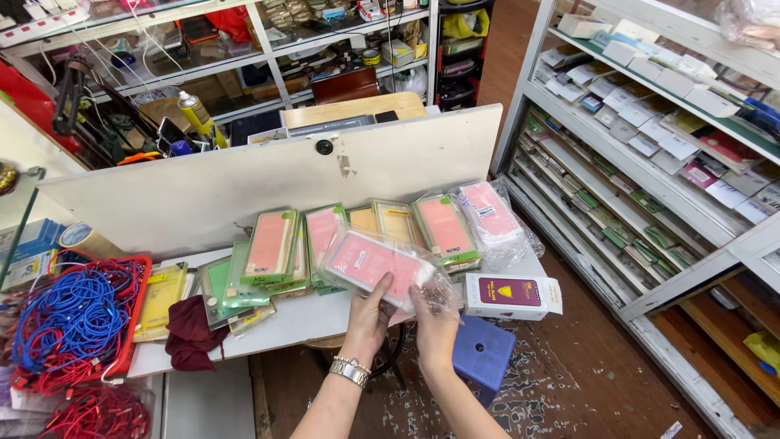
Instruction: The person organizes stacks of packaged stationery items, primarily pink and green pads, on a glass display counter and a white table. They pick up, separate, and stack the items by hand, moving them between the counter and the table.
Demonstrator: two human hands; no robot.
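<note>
Pink packet | both hands grip | right hand partly behind wrap

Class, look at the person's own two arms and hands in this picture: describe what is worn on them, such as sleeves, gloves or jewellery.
Both forearms are bare, with no sleeves in view and no gloves. The left hand has a silver-coloured metal link band, a watch or bracelet, around its wrist. The right hand and its wrist carry nothing visible. No rings can be made out on the fingers.
</note>
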